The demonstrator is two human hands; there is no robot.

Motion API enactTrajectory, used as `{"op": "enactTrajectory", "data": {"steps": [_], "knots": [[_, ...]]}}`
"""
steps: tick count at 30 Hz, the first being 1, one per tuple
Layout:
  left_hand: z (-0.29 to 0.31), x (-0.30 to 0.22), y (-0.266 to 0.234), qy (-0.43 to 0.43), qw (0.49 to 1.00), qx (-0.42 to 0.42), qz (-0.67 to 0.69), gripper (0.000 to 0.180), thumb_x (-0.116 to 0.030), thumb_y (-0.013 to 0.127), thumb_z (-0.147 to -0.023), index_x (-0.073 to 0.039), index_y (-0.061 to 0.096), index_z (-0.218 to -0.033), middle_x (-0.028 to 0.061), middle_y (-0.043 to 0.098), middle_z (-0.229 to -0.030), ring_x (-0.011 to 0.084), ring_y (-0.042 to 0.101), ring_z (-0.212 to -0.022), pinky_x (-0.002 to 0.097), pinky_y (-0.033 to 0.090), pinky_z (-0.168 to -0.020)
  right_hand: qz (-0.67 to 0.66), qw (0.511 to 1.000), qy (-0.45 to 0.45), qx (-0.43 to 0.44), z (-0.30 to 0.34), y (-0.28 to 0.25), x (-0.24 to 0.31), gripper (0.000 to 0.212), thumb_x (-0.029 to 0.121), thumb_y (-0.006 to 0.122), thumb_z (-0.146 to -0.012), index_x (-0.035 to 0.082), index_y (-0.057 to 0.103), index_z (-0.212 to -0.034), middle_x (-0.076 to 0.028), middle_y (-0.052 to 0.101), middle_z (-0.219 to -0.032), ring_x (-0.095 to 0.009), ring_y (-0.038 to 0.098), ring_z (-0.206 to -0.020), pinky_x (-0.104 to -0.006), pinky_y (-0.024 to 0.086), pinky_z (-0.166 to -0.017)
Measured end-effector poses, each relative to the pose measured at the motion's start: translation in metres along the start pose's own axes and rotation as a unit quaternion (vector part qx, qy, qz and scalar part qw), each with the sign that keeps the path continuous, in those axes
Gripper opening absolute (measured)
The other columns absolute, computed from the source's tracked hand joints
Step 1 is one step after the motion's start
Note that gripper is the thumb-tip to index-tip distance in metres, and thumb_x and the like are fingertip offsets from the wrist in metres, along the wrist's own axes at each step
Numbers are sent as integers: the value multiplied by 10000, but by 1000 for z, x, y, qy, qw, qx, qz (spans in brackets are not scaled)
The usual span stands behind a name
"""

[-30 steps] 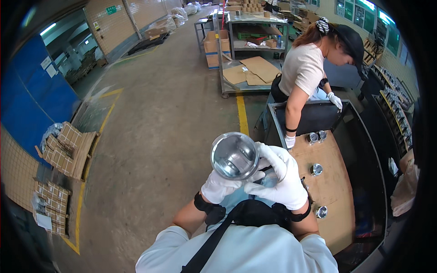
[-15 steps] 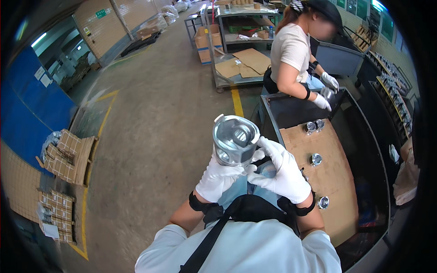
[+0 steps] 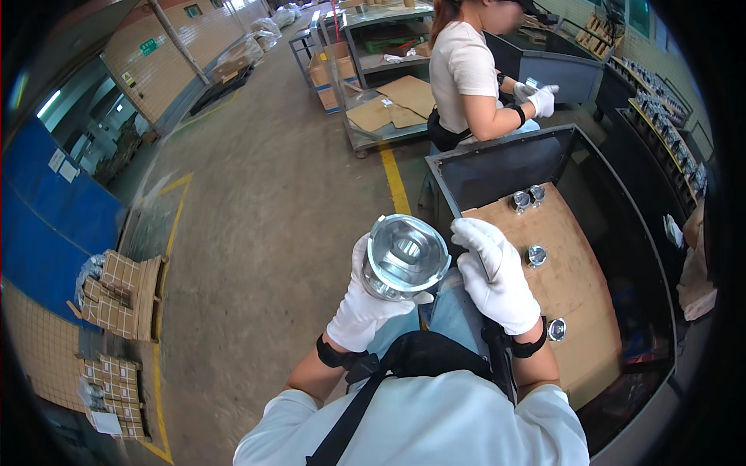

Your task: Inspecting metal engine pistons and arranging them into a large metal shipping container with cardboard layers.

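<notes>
Right hand [image 3: 496, 283] has come away from the silvery cup-shaped metal part [image 3: 406, 252], which its fingers touched half a second earlier; the co-worker's gloved hands [image 3: 538, 99] have drawn back from the far end of the bin [image 3: 505, 167]. The part is raised in front of the person's torso, tilted, its hollow and inner bore facing the camera. Left hand [image 3: 369, 307], white-gloved, is closed around its left side and underside, a fingertip showing below the rim. The right hand, also gloved, is just beside it, fingers loosely extended, holding nothing visible. To the right, four similar parts [image 3: 536, 256] stand on brown cardboard [image 3: 579, 268] lining the dark bin: two close together at the far end, two spaced nearer. Beyond: a shelved trolley [image 3: 369, 141] and a yellow floor line [image 3: 395, 182]. Far left: boxes [image 3: 116, 299] on a pallet.
</notes>
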State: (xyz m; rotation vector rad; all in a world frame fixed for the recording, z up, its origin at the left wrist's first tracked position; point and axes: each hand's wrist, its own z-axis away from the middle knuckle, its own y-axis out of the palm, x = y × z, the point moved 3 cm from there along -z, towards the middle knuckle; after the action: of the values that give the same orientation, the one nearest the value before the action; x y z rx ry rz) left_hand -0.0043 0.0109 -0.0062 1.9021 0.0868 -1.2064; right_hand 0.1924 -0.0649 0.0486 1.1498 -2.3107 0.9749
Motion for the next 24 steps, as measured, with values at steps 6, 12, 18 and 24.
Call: {"op": "enactTrajectory", "data": {"steps": [6, 12, 18, 24], "knots": [[-12, 4, -9, 108, 975, -22, -193, 1071, 98, 821, -595, -198, 256, -1455, 102, 405, -1442, 265, 489, -1312, 454, 486, -1051, -63, 993, 93, -28, 6, -7, -9, 448, 0, 593, -914, -13, 506, -1353, -122, 642, -1129, -179, 650, -911, -308, 522, -818], [-15, 1, 14, 249, 870, -58, -422, 1008, -13, 917, -581, -103, 281, -1358, 146, 481, -1344, 247, 556, -1216, 399, 460, -1050, -380, 877, 274, 102, 30, -3, -16, 677, 160, 654, -938, -33, 330, -1500, -26, 640, -980, -62, 572, -775, -214, 489, -723], [-34, 17, 55, 241, 832, 83, -493, 1025, 24, 885, -626, -96, 264, -1432, 208, 459, -1382, 285, 561, -1216, 421, 469, -1043, -470, 806, 358, 49, 46, 1, -29, 410, 266, 613, -984, 37, 545, -1318, -34, 665, -956, -82, 612, -651, -232, 530, -546], [-25, 31, 60, -183, 753, 298, -558, 854, -147, 845, -694, -52, 442, -1441, 180, 483, -1418, 299, 464, -1347, 405, 399, -1087, -554, 728, 395, -81, 127, -65, -112, 328, 232, 621, -971, 16, 580, -1215, -72, 684, -974, -133, 651, -725, -226, 515, -512]]}}
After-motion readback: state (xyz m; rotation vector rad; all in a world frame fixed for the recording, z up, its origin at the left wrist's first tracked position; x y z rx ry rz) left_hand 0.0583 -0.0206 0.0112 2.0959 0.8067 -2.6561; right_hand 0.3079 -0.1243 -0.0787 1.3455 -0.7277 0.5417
